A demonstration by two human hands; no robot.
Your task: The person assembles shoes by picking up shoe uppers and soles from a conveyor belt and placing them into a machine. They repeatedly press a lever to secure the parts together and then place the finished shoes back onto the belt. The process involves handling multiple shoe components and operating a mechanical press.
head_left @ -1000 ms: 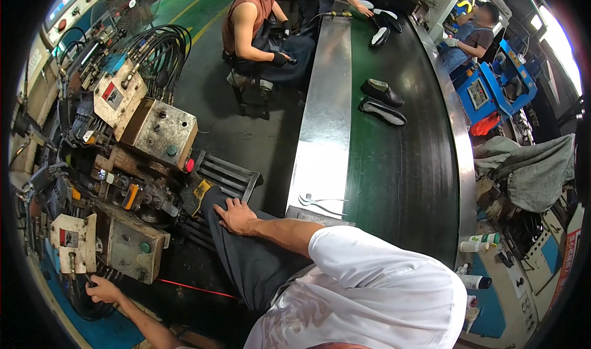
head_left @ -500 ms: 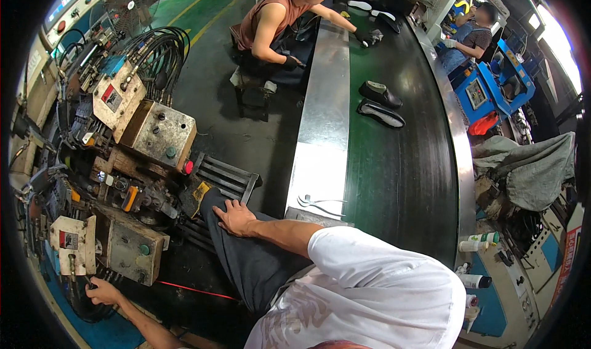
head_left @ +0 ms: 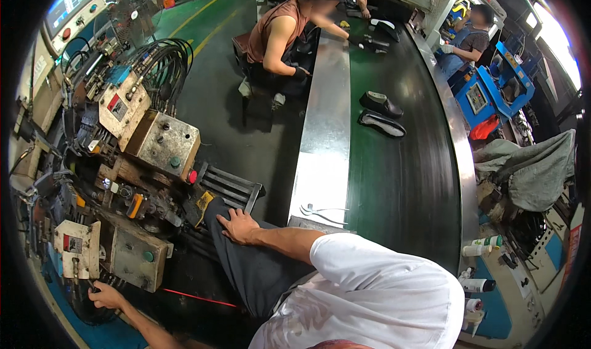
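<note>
My left hand (head_left: 107, 296) is closed at the lower left, its fingers curled round a small dark lever (head_left: 93, 287) under a grimy cream control panel (head_left: 78, 248) of the machine. Part of that lever is hidden by my fingers. My right hand (head_left: 239, 226) rests on my knee over dark trousers, fingers spread, holding nothing. Beside the knee is a metal box (head_left: 135, 258) with a green button. A pair of pincers (head_left: 326, 213) lies on the shiny metal ledge (head_left: 321, 146) to the right of my right hand.
Two black shoes (head_left: 381, 115) stand on the dark conveyor belt (head_left: 406, 182). Across the ledge a seated co-worker (head_left: 277, 35) in dark gloves reaches over the belt. Another person (head_left: 471, 38) stands by a blue machine (head_left: 492, 90). Several bottles (head_left: 477, 284) line the right side.
My hands keep their places on the lever and the knee; the view has shifted slightly. The seated co-worker's head is lower and turned, and their gloved hand over the belt has moved a little.
</note>
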